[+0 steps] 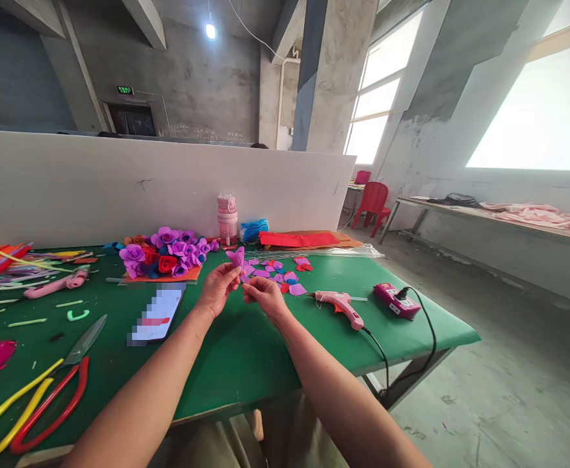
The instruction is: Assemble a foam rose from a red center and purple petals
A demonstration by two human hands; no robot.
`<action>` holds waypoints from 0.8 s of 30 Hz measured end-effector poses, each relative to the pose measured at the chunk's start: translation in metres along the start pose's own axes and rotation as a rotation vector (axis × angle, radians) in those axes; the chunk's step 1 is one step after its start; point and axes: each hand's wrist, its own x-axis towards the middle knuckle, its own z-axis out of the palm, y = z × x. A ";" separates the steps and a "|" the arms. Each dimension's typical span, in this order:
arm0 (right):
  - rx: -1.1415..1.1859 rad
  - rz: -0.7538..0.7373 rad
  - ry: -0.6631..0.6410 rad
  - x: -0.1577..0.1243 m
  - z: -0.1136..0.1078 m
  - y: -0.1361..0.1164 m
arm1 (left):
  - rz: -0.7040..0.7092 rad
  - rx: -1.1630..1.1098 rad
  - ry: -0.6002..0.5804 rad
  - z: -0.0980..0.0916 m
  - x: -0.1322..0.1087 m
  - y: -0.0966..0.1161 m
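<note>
Above the green table, my left hand (218,286) pinches a partly formed purple paper flower (236,257) upright between thumb and fingers. My right hand (266,298) is closed in a pinch just below and beside the flower; its fingertips hide what they grip, if anything. Behind my hands lie loose purple, red and blue petals (296,289). Right of my right hand a pink glue gun (340,304) lies on its side. To the left of my hands, a heap of finished purple, red and blue flowers (168,250) rests on orange sheets.
A phone (160,313) lies left of my forearm, beyond large scissors (82,344) with yellow and red handles. A pink bottle (227,221) stands against the white board (168,175). Near the right edge sits a magenta power strip (396,301), its black cord hanging over the edge.
</note>
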 end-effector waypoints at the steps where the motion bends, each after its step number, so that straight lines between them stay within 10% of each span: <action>1: 0.012 0.006 0.004 0.000 0.000 -0.001 | -0.008 -0.005 -0.008 0.000 0.000 0.001; 24: -0.024 -0.155 0.021 0.001 0.003 -0.005 | 0.094 0.198 -0.099 0.017 -0.009 0.014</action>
